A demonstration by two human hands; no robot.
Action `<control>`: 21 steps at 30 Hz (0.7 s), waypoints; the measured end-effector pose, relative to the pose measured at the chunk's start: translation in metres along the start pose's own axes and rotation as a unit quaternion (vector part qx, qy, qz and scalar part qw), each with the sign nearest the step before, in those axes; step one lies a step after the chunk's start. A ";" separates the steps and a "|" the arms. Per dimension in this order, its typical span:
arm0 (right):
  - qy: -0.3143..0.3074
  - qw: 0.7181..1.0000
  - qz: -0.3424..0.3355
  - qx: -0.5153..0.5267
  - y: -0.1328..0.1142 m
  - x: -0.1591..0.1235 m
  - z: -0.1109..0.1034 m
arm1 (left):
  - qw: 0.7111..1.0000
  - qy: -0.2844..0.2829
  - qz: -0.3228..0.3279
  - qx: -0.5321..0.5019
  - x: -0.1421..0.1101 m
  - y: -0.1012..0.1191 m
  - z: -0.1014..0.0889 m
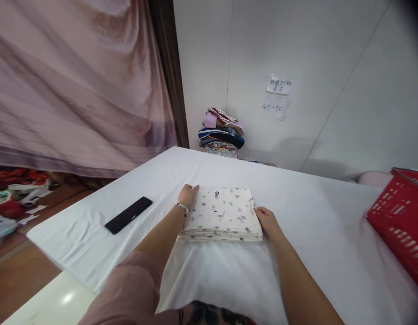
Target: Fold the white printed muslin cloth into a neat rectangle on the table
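A neatly folded white cloth with small scattered prints lies in several layers before me, its folded edge towards my body. My left hand, with a bracelet at the wrist, grips the cloth's far left corner, fingers curled and partly hidden. At the opposite side, my right hand is closed on the right edge, thumb above and the other fingers mostly out of sight.
The table has a white cover. A black phone lies on the left and a red plastic basket stands at the right edge. Beyond the table rises a stack of folded fabrics. A pink curtain hangs at left.
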State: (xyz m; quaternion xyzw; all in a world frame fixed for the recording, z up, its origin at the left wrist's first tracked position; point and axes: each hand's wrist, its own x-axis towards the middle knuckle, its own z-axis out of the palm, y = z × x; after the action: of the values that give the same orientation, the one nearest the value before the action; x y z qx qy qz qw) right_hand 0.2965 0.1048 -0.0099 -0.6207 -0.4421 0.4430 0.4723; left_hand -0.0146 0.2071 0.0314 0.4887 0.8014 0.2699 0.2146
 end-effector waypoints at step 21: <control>-0.010 1.000 -0.024 0.006 -0.001 0.001 0.000 | 0.951 0.041 0.293 0.089 -0.042 0.043 0.008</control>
State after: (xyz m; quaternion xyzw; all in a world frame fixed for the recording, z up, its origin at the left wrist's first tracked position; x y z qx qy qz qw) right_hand 0.2963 0.1062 -0.0090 -0.6024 -0.4594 0.4403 0.4819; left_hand 0.0369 0.1870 0.0560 0.7074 0.6521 0.2683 0.0483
